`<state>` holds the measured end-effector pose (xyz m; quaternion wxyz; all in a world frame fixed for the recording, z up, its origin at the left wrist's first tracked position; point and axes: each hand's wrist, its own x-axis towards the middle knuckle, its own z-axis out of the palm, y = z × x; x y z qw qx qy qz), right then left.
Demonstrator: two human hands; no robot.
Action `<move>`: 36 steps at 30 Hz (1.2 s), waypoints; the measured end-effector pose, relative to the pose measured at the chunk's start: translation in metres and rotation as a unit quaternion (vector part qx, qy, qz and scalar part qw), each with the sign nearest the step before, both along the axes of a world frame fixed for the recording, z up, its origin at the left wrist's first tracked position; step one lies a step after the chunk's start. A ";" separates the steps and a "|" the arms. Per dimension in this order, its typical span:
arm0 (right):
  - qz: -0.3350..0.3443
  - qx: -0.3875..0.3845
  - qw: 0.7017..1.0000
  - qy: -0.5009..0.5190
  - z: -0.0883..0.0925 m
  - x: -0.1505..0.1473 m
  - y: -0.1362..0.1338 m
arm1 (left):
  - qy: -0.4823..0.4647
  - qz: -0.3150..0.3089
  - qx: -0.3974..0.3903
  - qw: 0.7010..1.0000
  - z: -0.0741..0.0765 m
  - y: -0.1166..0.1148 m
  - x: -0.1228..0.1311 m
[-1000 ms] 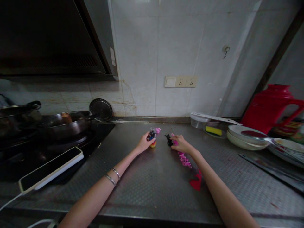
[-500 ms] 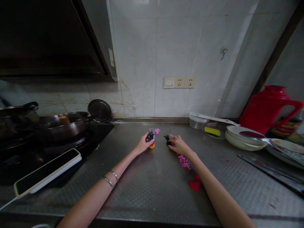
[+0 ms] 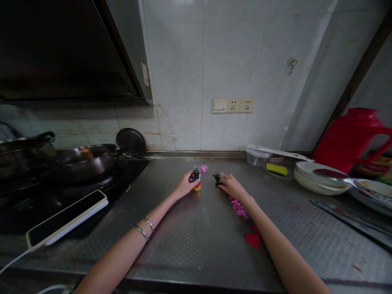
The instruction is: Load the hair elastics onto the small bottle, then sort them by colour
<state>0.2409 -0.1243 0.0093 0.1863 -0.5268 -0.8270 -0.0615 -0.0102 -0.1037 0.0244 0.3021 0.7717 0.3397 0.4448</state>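
My left hand (image 3: pixel 184 184) is wrapped around a small clear jar (image 3: pixel 197 173) that stands upright on the metal counter. Dark pieces fill its upper part, with red and yellow ones at the bottom. A pink piece (image 3: pixel 203 168) lies just behind the jar. To the right, my right hand (image 3: pixel 232 186) rests low over the counter, its fingers closed at a little heap of black bands (image 3: pixel 217 178); the fingertips are partly hidden. Pink bands (image 3: pixel 239 208) lie in a pile beneath my right forearm. Nearer to me is a red heart-shaped piece (image 3: pixel 252 239), partly covered by the arm.
On the left, a phone (image 3: pixel 65 220) with a cable lies by the stove, where a pan (image 3: pixel 92 165) stands. A plastic tub (image 3: pixel 257 157), a yellow sponge (image 3: pixel 276 169), stacked bowls (image 3: pixel 318 183), a long dark blade-like tool (image 3: pixel 346 216) and a red thermos (image 3: pixel 352 139) occupy the right.
The view has shifted slightly, so the surroundings sit a little differently in the picture. Both hands stay almost in place, the left on the jar and the right at the black bands.
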 end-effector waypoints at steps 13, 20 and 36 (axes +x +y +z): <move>-0.006 0.015 1.000 0.006 0.000 -0.006 0.000 | 0.006 0.002 0.000 1.000 0.006 -0.004 -0.001; -0.004 0.031 0.999 0.001 -0.002 -0.005 0.000 | 0.003 -0.003 -0.004 1.000 0.005 -0.003 -0.001; 0.002 0.051 0.998 0.022 0.004 -0.010 -0.003 | 0.001 -0.007 0.002 1.000 -0.001 0.003 -0.001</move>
